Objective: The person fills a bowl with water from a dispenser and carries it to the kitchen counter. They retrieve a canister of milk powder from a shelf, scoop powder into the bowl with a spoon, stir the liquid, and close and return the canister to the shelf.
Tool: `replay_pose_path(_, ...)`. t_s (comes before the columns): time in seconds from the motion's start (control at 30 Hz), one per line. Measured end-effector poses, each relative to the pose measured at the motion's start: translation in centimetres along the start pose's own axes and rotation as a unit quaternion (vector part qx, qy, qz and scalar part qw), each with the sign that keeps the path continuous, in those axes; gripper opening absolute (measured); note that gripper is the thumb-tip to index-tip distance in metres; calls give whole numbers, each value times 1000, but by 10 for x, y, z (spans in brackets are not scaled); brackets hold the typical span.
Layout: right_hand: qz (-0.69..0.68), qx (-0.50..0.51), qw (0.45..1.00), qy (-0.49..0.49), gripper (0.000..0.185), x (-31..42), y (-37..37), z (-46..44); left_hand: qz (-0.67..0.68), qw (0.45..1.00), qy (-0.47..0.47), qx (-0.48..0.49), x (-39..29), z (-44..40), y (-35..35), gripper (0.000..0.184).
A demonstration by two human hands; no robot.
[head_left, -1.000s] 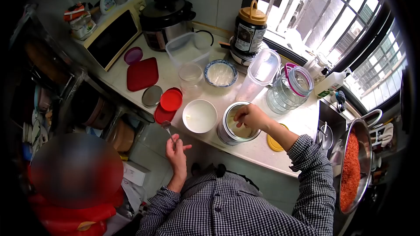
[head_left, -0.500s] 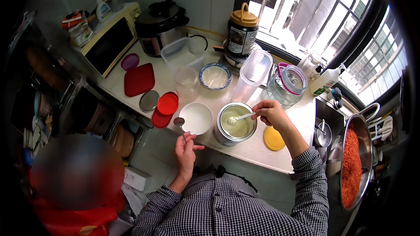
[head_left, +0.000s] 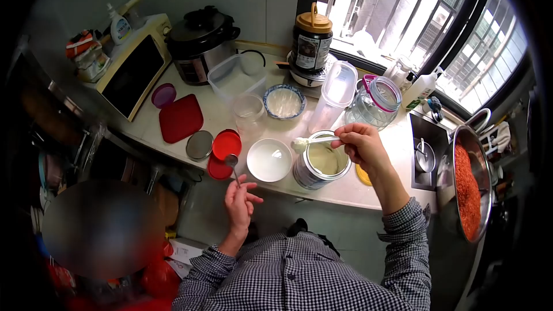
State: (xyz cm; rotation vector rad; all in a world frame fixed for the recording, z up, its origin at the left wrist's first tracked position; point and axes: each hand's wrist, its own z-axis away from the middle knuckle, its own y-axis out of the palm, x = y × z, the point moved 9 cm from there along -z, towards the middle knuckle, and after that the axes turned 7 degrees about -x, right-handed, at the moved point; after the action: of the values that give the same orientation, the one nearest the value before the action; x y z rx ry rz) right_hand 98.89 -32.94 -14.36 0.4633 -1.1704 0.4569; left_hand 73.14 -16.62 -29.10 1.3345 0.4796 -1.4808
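My right hand pinches the handle of a white scoop over the rim of an open tin. The scoop's bowl holds a heap of pale powder and hangs at the tin's left edge. Pale powder also shows inside the tin. In my left hand is a metal spoon, held upward in front of the red lids. Between the two hands stands a white bowl that looks bare inside.
A blue-rimmed bowl, clear containers and a glass jar stand behind. The yellow lid lies right of the tin. A steel basin of red food is at the right. A blurred person is at the lower left.
My right hand first reached into the tin, then raised the scoop with powder and moved it to the tin's left rim. My left hand still holds the spoon. The view has shifted slightly.
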Motion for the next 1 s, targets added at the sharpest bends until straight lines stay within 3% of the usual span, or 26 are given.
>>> replay_pose_path(0.17,-26,-40,999,-10,12,-33,47,13,4,1000,-3,30,-22,-21,-40,35)
replay_pose_path(0.3,119,-127,980,-99,13,-69,71,23,-3,999,-16,47,-31,-34,-55,37)
replay_pose_path(0.33,186,-138,959,-161,12,-73,79,28,-7,998,-21,50,-30,-34,-58,38)
replay_pose_path(0.37,252,-147,931,-221,12,-83,86,29,-9,998,-28,53,-29,-34,-60,38)
replay_pose_path(0.43,455,-144,759,-444,15,-81,116,49,-12,998,-34,59,-32,-37,-62,39)
replay_pose_path(0.5,511,-115,689,-501,23,-96,132,58,-21,997,-36,67,-30,-41,-68,40)
replay_pose_path(0.7,604,-103,568,-549,35,-111,149,71,-37,995,-41,81,-31,-46,-74,42)
replay_pose_path(0.9,622,-84,556,-545,37,-117,152,75,-34,991,-47,117,-26,-41,-73,42)
replay_pose_path(1.0,548,-131,616,-550,29,-106,141,74,-26,990,-58,123,-21,-42,-71,34)
